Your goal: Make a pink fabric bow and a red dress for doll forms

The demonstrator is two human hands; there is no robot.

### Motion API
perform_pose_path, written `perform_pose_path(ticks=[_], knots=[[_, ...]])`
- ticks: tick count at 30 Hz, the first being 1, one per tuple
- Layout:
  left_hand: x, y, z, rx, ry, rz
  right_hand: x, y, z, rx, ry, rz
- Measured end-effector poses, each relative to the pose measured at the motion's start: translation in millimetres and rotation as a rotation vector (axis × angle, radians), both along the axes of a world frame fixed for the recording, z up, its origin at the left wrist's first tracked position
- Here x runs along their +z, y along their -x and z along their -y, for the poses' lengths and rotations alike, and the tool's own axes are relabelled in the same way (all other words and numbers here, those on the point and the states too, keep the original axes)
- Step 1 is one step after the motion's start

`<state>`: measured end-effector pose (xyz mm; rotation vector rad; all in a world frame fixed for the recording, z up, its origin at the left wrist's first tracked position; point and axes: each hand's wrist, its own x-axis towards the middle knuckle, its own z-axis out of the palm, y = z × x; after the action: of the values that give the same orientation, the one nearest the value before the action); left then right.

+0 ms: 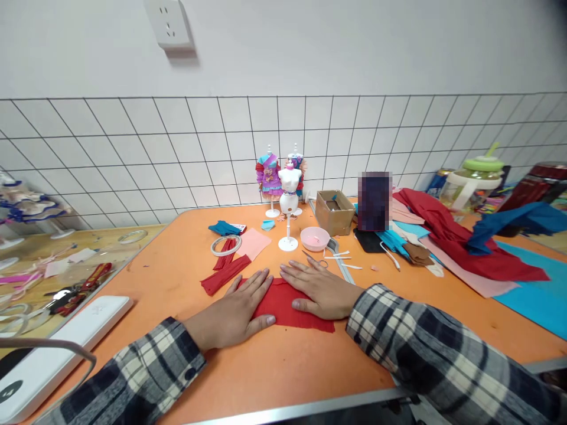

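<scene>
The left hand (239, 310) lies palm down just left of the frame's centre, its fingers straight and close together and its thumb spread out to the right. The right hand (325, 289), right of centre, is also flat, with fingers extended toward the upper left; neither hand grips anything. Both rest on a red cloth (282, 304) spread at the centre of the frame, slightly below the middle, on an orange table (248, 383). Near the left fingertips lies a pleated red strip (225, 275), and above it a pale ring (212, 247) sits across another red piece, beside a pink cloth square (256, 242). Just beyond the right fingers are scissors (322, 262), partly hidden by that hand, and a pink bowl (315, 246). A bare white dress form (289, 180) stands upright at the frame's centre, with a form in a purple outfit (269, 176) behind it to the left. Right of the bowl is an open cardboard box (341, 221); farther right, heaped fabric includes a long red length (465, 242). At lower left lies a white power bank (66, 348).
</scene>
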<state>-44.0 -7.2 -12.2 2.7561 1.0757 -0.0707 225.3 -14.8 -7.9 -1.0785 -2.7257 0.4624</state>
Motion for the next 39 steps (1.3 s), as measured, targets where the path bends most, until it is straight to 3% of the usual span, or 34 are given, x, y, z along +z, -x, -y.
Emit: perform_pose_path(ticks=[6, 11, 17, 25, 30, 34, 39], knots=[[9.3, 3.4, -4.4, 0.006, 0.008, -0.001, -12.1, 1.0, 3.5, -0.005, 0.033, 0.043], [9.0, -9.3, -0.3, -0.045, -0.131, 0.094, 1.2, 0.1, 4.8, -0.008, -0.094, -0.014], [4.8, -13.4, 1.8, -0.050, 0.020, 0.048, 9.1, -18.0, -5.0, -0.149, -0.191, -0.126], [13.6, 0.5, -1.1, -0.019, 0.060, -0.007, -1.2, -16.9, -2.5, 0.042, -0.254, -0.005], [9.9, -15.5, 4.1, -0.046, -0.139, 0.086, -5.6, -14.1, -0.5, 0.081, -0.349, 0.057], [4.5, -21.1, 6.3, -0.113, -0.038, 0.070, -3.3, -18.6, -1.6, 0.089, -0.357, 0.028], [6.1, -16.1, 3.9, -0.065, 0.064, 0.035, 4.4, -34.1, -6.0, -0.013, -0.292, -0.017]])
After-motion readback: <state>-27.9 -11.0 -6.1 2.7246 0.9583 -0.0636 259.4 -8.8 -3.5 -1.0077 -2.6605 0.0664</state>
